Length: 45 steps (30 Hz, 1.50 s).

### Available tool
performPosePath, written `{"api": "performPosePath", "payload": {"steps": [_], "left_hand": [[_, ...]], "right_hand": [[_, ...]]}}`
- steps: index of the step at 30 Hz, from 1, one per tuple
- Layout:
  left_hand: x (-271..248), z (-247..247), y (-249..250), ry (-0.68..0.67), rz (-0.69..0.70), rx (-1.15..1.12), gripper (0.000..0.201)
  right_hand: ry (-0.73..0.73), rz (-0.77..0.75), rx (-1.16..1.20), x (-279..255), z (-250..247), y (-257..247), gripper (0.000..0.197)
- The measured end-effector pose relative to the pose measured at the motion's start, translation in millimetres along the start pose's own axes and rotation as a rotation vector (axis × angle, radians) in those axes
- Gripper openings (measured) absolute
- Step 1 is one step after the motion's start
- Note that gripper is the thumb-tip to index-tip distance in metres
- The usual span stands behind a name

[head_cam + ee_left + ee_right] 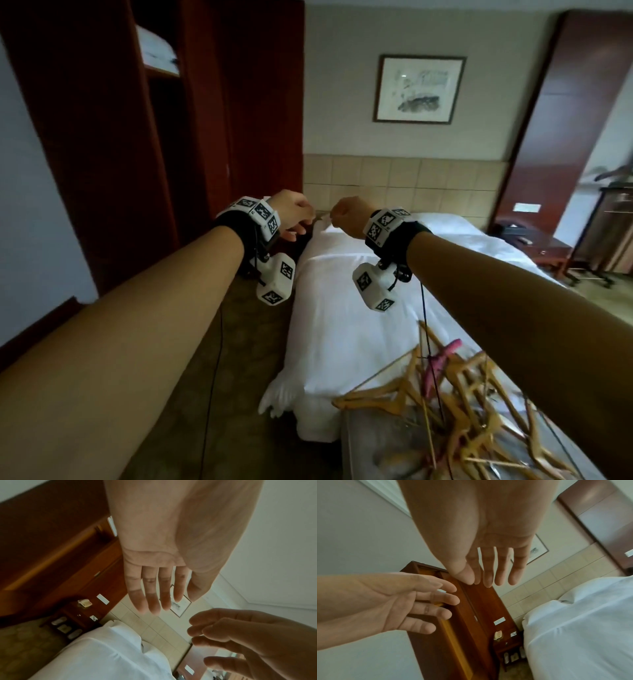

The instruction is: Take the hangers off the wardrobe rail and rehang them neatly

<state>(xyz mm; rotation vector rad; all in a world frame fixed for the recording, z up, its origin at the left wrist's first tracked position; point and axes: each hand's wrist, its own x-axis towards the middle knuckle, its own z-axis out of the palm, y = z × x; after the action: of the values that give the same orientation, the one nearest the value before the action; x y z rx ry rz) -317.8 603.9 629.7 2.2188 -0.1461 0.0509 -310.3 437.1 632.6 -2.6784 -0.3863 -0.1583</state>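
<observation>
Both arms reach forward at chest height over the bed. My left hand [294,219] and right hand [346,216] hang close together, a small gap between them, neither holding anything. In the left wrist view the left hand [154,588] has straight, relaxed fingers, with the right hand [248,639] just below it. The right wrist view shows the right hand [491,563] with straight fingers and the left hand [399,601] beside it. A heap of wooden hangers [479,407], with one pink hanger [440,363] on top, lies at the lower right. The dark wooden wardrobe [113,130] stands open at the left; its rail is not visible.
A bed with white bedding [359,308] runs ahead from the middle. A bedside table [541,243] stands at the right beside a dark wooden panel [565,113]. A framed picture [419,89] hangs on the far wall. Carpeted floor [212,377] lies between wardrobe and bed.
</observation>
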Motion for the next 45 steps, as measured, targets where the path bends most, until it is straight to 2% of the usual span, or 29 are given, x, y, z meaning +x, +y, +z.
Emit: {"api": "performPosePath", "payload": {"steps": [6,11,16,21,28,33,37,42,45], "left_hand": [[28,97,59,-0.123,0.088,-0.006,0.015],[51,171,96,-0.264,0.151,0.003,0.015],[84,249,114,-0.398,0.179,-0.019,0.015],[138,322,114,-0.499,0.166,-0.072,0.020],[226,406,81,-0.638,0.051,-0.145,0.015],[271,454,60,-0.681,-0.061,-0.197,0.011],[283,496,56,-0.745,-0.116,-0.228,0.021],[288,555,53,-0.844,-0.241,-0.308,0.015],[281,588,54,-1.037,-0.398,-0.344,0.010]], "right_hand": [[0.068,0.170,-0.053,-36,-41,103,0.030],[0.094,0.316,-0.070,-59,-56,180,0.030],[0.068,0.434,-0.093,-67,-58,260,0.032],[0.030,0.537,-0.142,-49,-53,339,0.033],[-0.057,0.661,-0.099,-4,-18,430,0.030],[-0.074,0.761,-0.012,2,5,491,0.029],[-0.096,0.841,0.030,-7,17,539,0.029],[-0.117,0.955,0.080,-30,37,598,0.026],[-0.104,1.019,0.146,-50,51,636,0.024]]}}
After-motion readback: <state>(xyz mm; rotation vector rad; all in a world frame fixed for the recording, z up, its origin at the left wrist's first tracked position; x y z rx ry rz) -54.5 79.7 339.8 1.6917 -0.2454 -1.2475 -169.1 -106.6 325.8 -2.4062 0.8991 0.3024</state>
